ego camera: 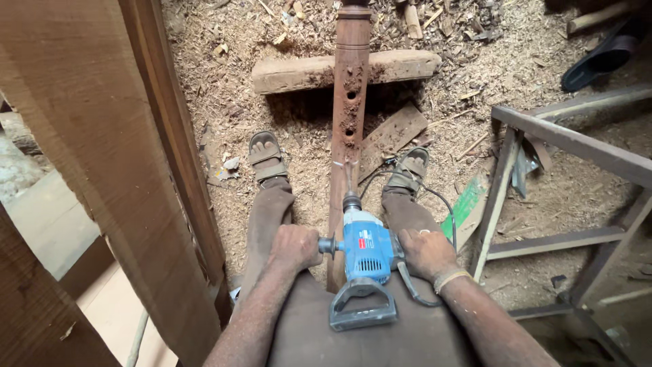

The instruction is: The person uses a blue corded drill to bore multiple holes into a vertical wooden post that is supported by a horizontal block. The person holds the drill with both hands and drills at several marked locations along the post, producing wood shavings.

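While both hands, left [293, 246] and right [426, 251], grip one blue drill [365, 253], one post [350, 102], three holes.

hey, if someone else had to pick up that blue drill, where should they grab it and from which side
Probably as the person does now: the blue drill points bit-down into the turned wooden post, so come from above and behind. The left hand grips the side handle, the right hand the body's right side. The grey D-handle at the rear is free.
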